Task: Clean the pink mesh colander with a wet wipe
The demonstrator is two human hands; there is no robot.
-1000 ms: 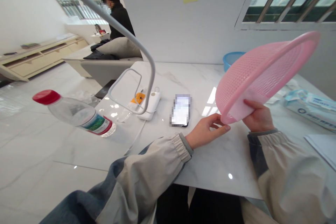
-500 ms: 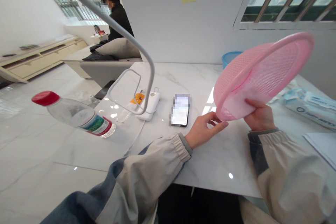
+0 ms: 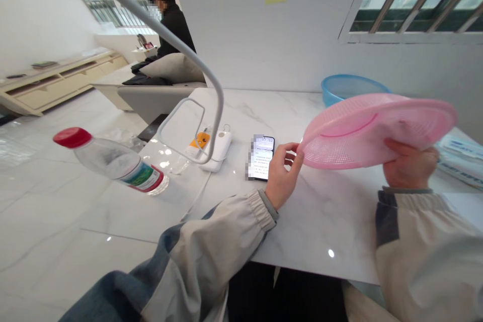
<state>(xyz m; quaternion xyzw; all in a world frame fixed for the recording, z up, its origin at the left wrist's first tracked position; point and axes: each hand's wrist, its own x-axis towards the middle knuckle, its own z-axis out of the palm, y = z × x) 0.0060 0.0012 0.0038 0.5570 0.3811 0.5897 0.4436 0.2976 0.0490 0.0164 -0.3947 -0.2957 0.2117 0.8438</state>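
Observation:
A pink plastic mesh basket (image 3: 362,133) is held nearly level above the white marble table (image 3: 324,216). My left hand (image 3: 282,173) pinches the basket's left rim. On the right side, my right hand (image 3: 409,163) grips the basket from underneath, fingers curled against its bottom. A phone (image 3: 261,157) with a lit screen lies on the table just left of my left hand.
A blue basin (image 3: 349,86) stands behind the basket. A clear bottle with a red cap (image 3: 113,161) stands at the left, by a white lamp arm (image 3: 177,45) and its base (image 3: 213,148). A blue tissue pack (image 3: 458,153) lies at right. A seated person (image 3: 169,20) is far back.
The basket has tipped from steeply tilted to nearly level. My left hand rose to pinch its left rim. My right hand shifted right along the basket's underside.

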